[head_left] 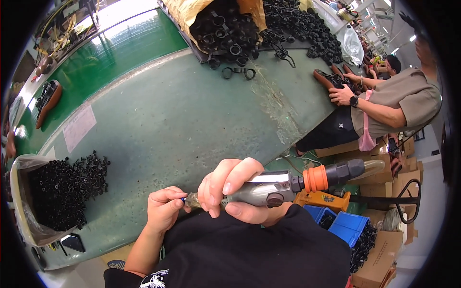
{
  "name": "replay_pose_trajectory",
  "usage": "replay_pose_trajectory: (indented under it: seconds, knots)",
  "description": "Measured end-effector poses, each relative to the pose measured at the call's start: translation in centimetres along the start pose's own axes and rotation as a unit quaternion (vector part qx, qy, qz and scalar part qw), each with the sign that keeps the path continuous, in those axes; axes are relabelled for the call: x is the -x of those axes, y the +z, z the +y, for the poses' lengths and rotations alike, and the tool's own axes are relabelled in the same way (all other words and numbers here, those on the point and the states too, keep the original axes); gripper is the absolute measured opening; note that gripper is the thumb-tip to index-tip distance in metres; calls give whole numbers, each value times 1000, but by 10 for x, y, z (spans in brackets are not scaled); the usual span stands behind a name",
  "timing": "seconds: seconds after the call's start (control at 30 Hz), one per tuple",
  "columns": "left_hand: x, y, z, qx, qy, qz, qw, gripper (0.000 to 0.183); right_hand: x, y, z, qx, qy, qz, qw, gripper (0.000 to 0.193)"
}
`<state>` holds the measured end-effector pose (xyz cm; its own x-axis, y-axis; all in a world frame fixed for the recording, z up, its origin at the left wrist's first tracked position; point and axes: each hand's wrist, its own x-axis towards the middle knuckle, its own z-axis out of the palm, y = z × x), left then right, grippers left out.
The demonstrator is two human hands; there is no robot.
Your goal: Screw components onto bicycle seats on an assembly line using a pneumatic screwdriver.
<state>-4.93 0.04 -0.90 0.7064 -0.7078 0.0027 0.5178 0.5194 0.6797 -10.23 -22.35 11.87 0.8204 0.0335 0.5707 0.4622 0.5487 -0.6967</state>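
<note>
My right hand is closed around the grey metal body of an air screwdriver, which lies nearly level in front of my dark shirt. An orange coupling and a black fitting with a clear hose form its right end. Toward the left, the tool narrows to a pale tip. My left hand pinches a small blue piece at that tip between thumb and fingers. Whether a screw sits there is hidden by the fingers. Both hands are over the near edge of the green worktable.
A plastic-lined bin spills small black screws at left. Black ring-shaped parts fill a paper bag beyond. A shoe lies on the green belt. At right, a co-worker handles shoes; blue crates stand below.
</note>
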Motion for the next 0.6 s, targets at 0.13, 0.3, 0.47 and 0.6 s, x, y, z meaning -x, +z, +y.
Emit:
replay_pose_trajectory:
  seconds: [0.13,0.3,0.47,0.6]
  knots:
    - [-2,9,-2,15,12,22,1000,16,-1,-1,0,13,-12,-11,1000,31]
    - [4,7,-11,-14,55,26,998,17,2,4,3,9,-20,9,1000,33]
    - [0,7,1,-166,-1,-27,986,40,2,3,-3,7,7,47,999,25]
    - [-15,-2,15,-262,111,4,959,33,13,-27,-3,65,-9,197,978,24]
